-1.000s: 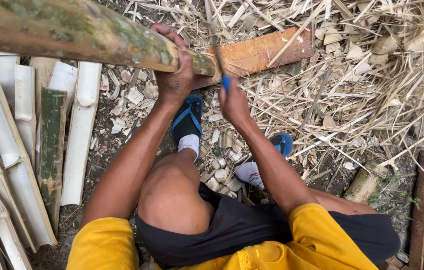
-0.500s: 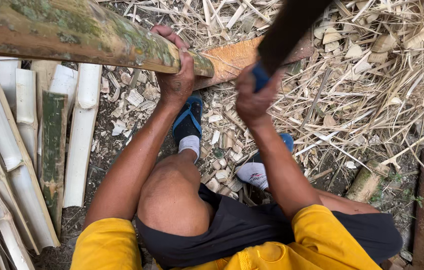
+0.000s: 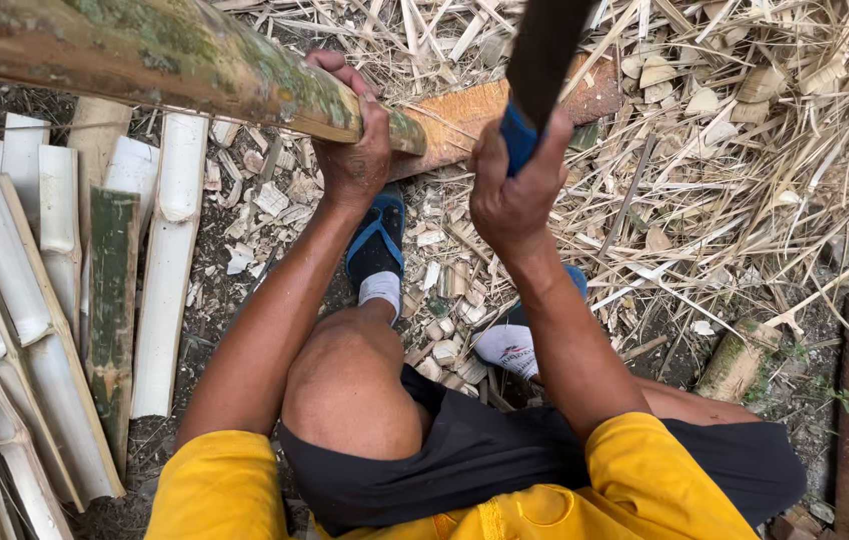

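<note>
Over wood block [image 3: 464, 115]: left hand [image 3: 352, 160] fingers clamped on bamboo pole [image 3: 174, 55], right hand [image 3: 514, 195] fingers clamped on raised machete [image 3: 544, 50] (mid-chop; downstroke needs aim).

Single head-worn view, looking steeply down over the person's own yellow sleeves [image 3: 244, 490] and bent knee [image 3: 349, 375] to littered ground close below. Forward lies toward 12 o'clock, where the bamboo pole [image 3: 144, 50] crosses near the lens; split slats [image 3: 159, 280] sit at 9 o'clock. The upper edge is probably too close for sharp focus.
</note>
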